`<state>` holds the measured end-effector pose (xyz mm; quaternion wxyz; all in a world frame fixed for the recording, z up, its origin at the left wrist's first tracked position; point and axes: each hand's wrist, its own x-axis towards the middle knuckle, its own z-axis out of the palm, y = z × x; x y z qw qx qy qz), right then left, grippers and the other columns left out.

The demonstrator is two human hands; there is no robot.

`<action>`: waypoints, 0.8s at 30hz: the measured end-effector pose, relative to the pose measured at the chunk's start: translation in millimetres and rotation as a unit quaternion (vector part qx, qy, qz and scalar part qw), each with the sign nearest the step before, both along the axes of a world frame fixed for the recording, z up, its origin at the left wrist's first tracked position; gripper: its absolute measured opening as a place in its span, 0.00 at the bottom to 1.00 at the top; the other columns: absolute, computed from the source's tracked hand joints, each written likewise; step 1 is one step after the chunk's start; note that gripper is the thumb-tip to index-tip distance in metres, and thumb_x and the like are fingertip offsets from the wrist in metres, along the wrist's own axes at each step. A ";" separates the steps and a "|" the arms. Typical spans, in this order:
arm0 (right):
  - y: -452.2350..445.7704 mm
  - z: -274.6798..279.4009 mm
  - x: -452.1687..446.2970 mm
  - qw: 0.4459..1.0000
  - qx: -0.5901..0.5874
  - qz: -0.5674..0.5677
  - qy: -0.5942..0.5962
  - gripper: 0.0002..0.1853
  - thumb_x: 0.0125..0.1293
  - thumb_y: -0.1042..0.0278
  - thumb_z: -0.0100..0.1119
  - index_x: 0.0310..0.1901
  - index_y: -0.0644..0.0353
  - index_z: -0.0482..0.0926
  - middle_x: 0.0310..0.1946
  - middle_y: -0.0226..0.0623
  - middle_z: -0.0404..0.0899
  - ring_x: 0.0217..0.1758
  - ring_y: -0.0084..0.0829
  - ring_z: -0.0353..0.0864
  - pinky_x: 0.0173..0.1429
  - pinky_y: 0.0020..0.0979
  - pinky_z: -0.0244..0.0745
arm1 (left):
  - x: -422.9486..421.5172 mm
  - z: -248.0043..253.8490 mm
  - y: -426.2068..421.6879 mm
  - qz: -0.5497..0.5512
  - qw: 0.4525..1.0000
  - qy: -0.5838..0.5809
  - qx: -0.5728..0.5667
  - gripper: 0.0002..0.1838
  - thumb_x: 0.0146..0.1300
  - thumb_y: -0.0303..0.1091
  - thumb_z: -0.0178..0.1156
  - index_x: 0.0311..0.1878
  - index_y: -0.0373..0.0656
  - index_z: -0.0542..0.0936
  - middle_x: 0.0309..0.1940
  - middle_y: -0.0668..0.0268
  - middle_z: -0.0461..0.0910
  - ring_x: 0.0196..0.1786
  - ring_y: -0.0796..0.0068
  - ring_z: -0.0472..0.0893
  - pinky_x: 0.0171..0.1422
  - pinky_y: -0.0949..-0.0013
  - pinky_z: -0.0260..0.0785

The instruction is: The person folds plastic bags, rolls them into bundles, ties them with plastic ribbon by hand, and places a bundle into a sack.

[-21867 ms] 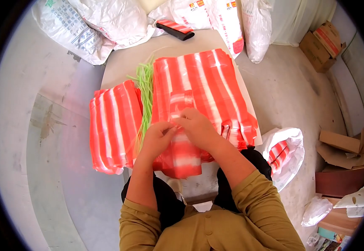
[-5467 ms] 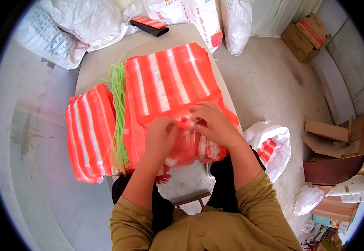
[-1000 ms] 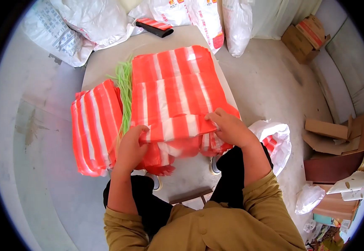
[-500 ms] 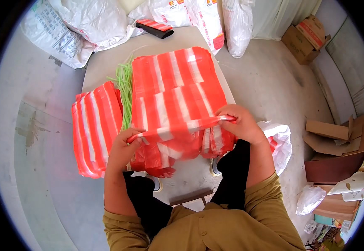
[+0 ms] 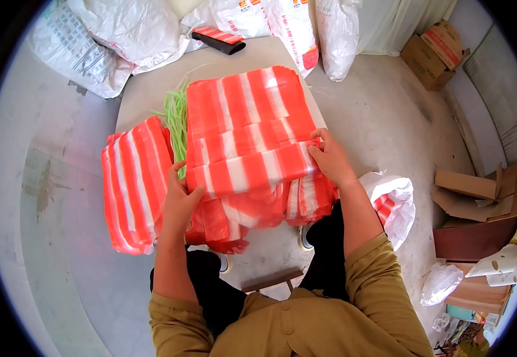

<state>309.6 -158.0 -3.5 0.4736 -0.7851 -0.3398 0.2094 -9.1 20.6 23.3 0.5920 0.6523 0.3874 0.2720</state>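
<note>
A large stack of red-and-white striped plastic bags (image 5: 246, 98) lies on the table (image 5: 145, 89). Its top bag is folded over into a wide band (image 5: 252, 169) across the near part. My left hand (image 5: 180, 199) is at the band's left end, thumb and fingers apart. At the right end my right hand (image 5: 330, 156) pinches the band's edge between thumb and fingers. Green strips (image 5: 178, 122) lie between the large stack and a smaller striped stack (image 5: 133, 178) on the left. Loose striped bag ends (image 5: 228, 223) hang over the near table edge.
A black-and-striped bundle (image 5: 218, 40) lies at the far table edge, before full white sacks (image 5: 145, 33). An open white sack (image 5: 396, 202) with striped bags inside stands on the floor at the right. Cardboard boxes (image 5: 434, 56) are farther right.
The bag's near edge, earlier stretched between both hands, is now folded farther up over the stack. My right hand has moved up and slightly left; my left hand's fingers have spread.
</note>
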 end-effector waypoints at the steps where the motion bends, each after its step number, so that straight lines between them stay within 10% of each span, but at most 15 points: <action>1: -0.2 0.0 0.1 1.000 -0.005 0.002 0.002 0.09 0.74 0.68 0.58 0.53 0.57 0.76 0.38 0.33 0.82 0.41 0.23 0.77 0.46 0.28 0.73 | -1.5 -2.0 1.1 -0.019 1.000 0.004 0.020 0.28 0.69 0.21 0.60 0.71 0.40 0.69 0.52 0.58 0.83 0.53 0.73 0.82 0.57 0.71 0.76; 5: -1.8 -18.1 11.6 0.999 0.012 0.047 0.009 0.12 0.72 0.64 0.59 0.50 0.61 0.79 0.42 0.48 0.85 0.48 0.37 0.84 0.54 0.35 0.77 | -2.3 -15.6 6.3 -0.045 0.998 0.003 0.034 0.24 0.68 0.21 0.60 0.68 0.38 0.76 0.56 0.60 0.83 0.54 0.74 0.82 0.61 0.71 0.74; 8: -1.7 -18.1 11.9 0.996 0.030 0.046 0.073 0.09 0.74 0.71 0.57 0.51 0.62 0.81 0.43 0.29 0.82 0.48 0.21 0.78 0.56 0.26 0.74 | 1.6 -17.2 8.2 -0.021 0.996 0.042 0.074 0.20 0.69 0.22 0.60 0.64 0.37 0.82 0.57 0.62 0.84 0.55 0.76 0.82 0.62 0.73 0.74; 24: -10.6 6.2 2.0 0.991 0.019 0.115 0.060 0.22 0.74 0.69 0.59 0.68 0.62 0.79 0.61 0.37 0.81 0.61 0.26 0.78 0.67 0.30 0.72 | 4.3 -28.8 18.0 0.006 0.997 0.070 0.029 0.22 0.70 0.25 0.61 0.67 0.38 0.81 0.58 0.61 0.84 0.56 0.75 0.82 0.63 0.73 0.74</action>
